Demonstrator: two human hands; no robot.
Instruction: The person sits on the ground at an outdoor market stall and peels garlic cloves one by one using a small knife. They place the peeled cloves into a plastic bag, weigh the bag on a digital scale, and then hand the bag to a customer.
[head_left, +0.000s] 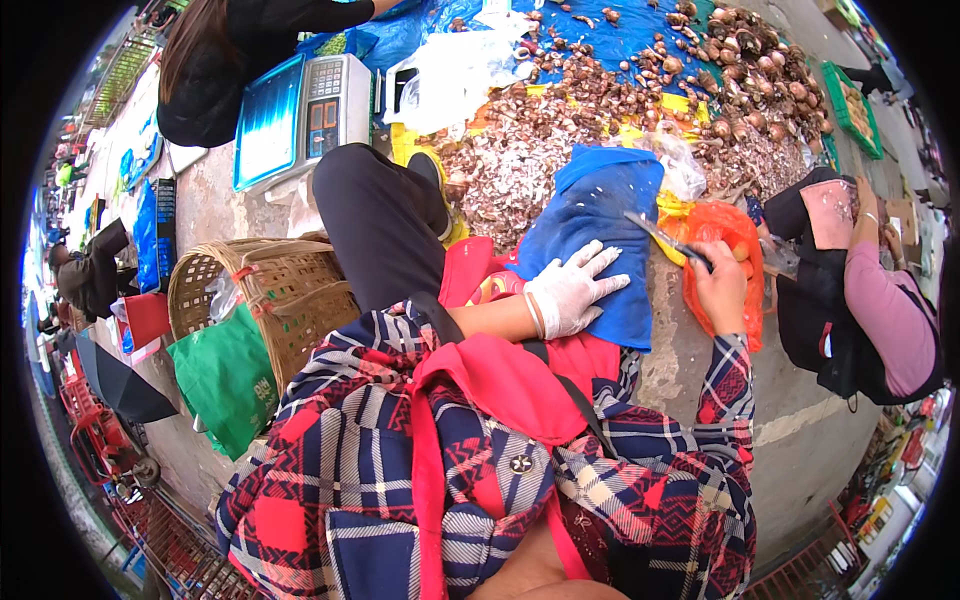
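Observation:
My left hand (576, 291), in a thin whitish glove, lies with its fingers apart on a blue cloth (600, 202) spread over my lap. My bare right hand (720, 283) grips the dark handle of a knife (667, 238), whose blade points up and left over the cloth's right edge. Beside that hand, an orange plastic bag (697, 300) holds rounded pale-brown things, partly hidden. Beyond my knees lies a large heap of brown root vegetables (577, 97), probably taro, with a thick layer of peelings (502, 165) on yellow and blue sheeting.
A digital scale (337, 112) stands ahead at left, near a person in black (262, 45). A wicker basket (300, 277) with a green bag (229, 382) is at my left. Another person in a pink top (885, 315) sits at right, near a green crate (834, 79).

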